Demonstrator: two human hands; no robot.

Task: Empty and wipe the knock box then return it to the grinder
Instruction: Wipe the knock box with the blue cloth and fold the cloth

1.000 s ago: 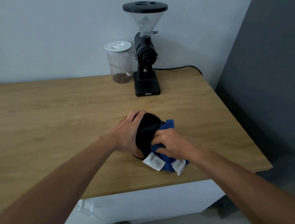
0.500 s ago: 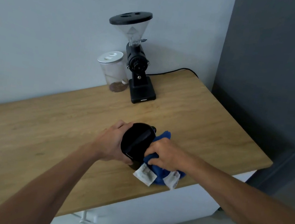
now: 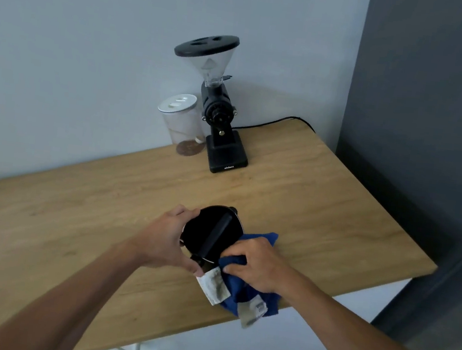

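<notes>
A round black knock box [image 3: 202,231] with a bar across its mouth is tilted toward me near the front of the wooden table [image 3: 74,208]. My left hand [image 3: 168,240] grips its left rim. My right hand [image 3: 257,262] presses a blue cloth [image 3: 242,289] with white tags against the box's right side. The black grinder [image 3: 220,121] with a clear hopper stands at the back of the table, well beyond both hands.
A clear jar with a white lid [image 3: 182,123] and some brown beans stands left of the grinder. A black cable [image 3: 274,122] runs behind it. A dark grey wall [image 3: 433,127] rises on the right, past the table's right edge.
The view has shifted, so the grinder sits lower in frame. The knock box has turned so that its mouth and bar show more fully; my right hand with the cloth stays at its right side.
</notes>
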